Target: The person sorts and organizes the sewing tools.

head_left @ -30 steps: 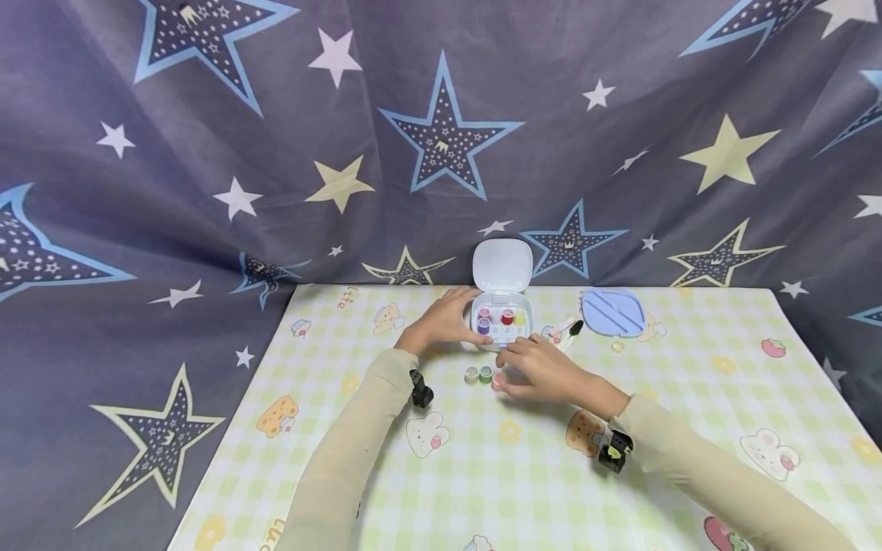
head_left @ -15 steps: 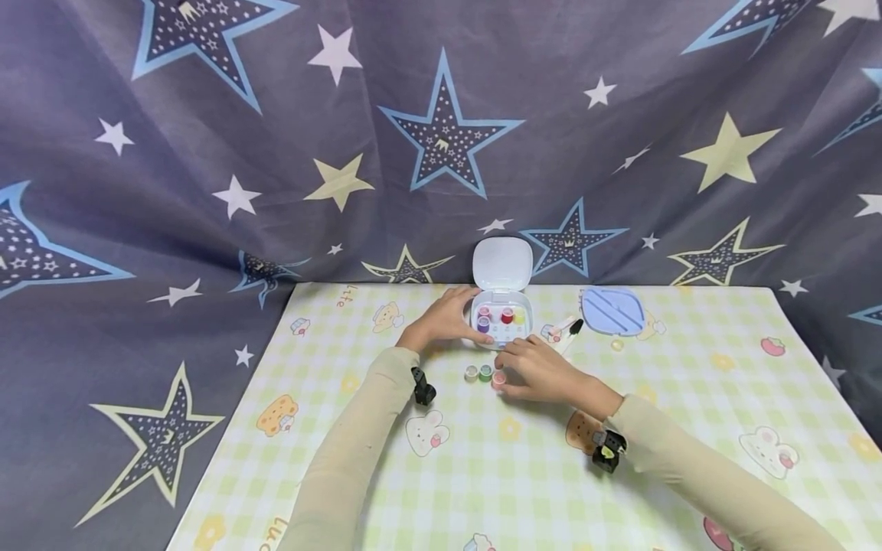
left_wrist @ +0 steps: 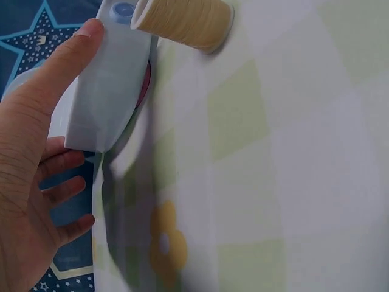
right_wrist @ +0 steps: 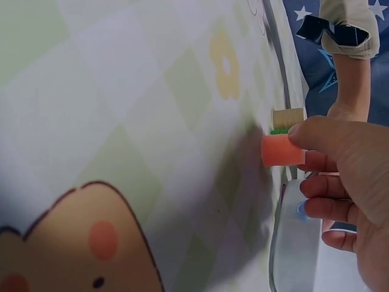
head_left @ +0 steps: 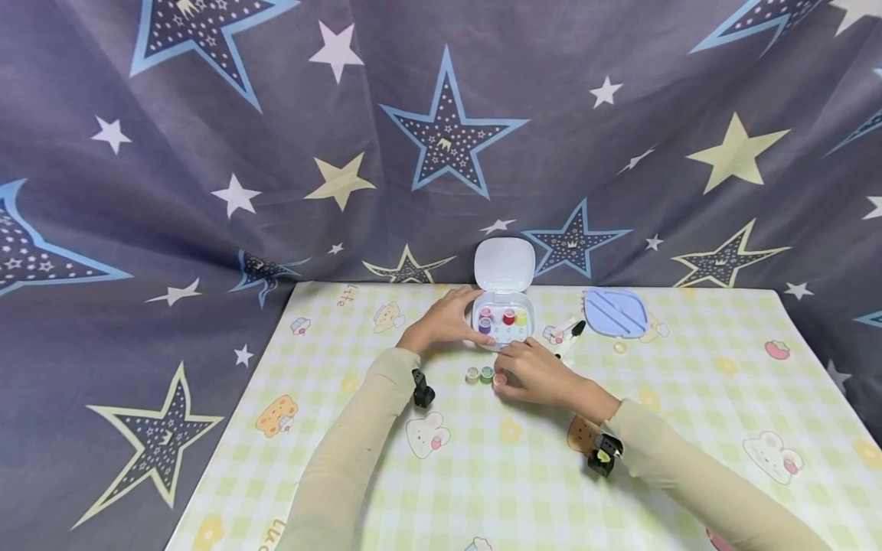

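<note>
Coral thread spool is standing toward the far edge of the table, beside the green spool, in front of the open sewing case. I am watching the right hand pinching it, while the left hand is gripping the case.

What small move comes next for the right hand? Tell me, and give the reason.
Probably lift the coral spool toward the open case: the right hand pinches it, the left hand holds the case, and bare spots show inside, beside the purple spool.
</note>
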`<act>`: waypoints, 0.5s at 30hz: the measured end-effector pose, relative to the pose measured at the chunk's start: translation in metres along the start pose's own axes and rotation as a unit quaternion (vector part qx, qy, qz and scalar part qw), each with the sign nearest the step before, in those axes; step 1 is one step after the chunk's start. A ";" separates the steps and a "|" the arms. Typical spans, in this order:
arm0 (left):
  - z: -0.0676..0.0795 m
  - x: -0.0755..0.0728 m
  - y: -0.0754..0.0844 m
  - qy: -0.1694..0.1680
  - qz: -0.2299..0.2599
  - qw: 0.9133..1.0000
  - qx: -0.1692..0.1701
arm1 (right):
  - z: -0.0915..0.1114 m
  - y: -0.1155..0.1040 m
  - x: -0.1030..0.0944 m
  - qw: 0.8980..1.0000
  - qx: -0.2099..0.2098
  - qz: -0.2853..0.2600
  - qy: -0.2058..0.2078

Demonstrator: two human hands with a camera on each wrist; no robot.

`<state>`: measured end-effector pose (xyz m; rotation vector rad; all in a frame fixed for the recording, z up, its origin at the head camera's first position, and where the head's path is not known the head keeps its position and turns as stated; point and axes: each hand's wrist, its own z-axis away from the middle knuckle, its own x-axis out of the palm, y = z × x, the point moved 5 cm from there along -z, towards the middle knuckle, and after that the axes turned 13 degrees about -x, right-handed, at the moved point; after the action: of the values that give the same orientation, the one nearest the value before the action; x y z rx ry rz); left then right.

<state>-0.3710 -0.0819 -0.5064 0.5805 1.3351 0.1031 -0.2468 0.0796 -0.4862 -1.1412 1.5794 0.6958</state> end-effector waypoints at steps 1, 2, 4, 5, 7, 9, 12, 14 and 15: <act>0.000 0.000 0.000 0.000 -0.002 1.000 0.000 | 0.000 0.000 0.000 1.000 0.000 0.003 0.001; 0.000 -0.001 0.001 0.000 -0.002 1.000 -0.001 | 0.000 0.000 0.000 1.000 0.000 0.002 0.002; 0.000 -0.001 0.001 -0.001 -0.004 1.000 -0.003 | 0.000 0.000 0.000 1.000 0.000 0.003 0.004; 0.000 -0.001 0.001 -0.001 -0.005 1.000 -0.003 | 0.000 -0.001 0.000 1.000 -0.001 0.002 0.004; 0.000 0.000 0.000 0.001 -0.005 1.000 -0.004 | 0.000 -0.001 0.000 1.000 -0.001 0.001 0.006; -0.001 0.001 -0.001 0.002 -0.004 1.000 -0.004 | 0.001 -0.001 0.000 1.000 0.000 0.000 0.006; -0.001 0.002 -0.001 0.002 0.000 1.000 -0.006 | 0.002 -0.002 0.000 1.000 0.001 -0.003 0.004; -0.001 0.002 -0.001 0.001 -0.001 1.000 -0.009 | 0.001 -0.001 0.000 1.000 -0.001 -0.003 0.004; -0.001 0.002 -0.001 0.000 0.000 1.000 -0.011 | 0.001 -0.001 0.000 1.000 -0.002 -0.002 0.004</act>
<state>-0.3722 -0.0816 -0.5092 0.5626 1.3325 0.1181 -0.2454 0.0803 -0.4861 -1.1500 1.5821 0.6923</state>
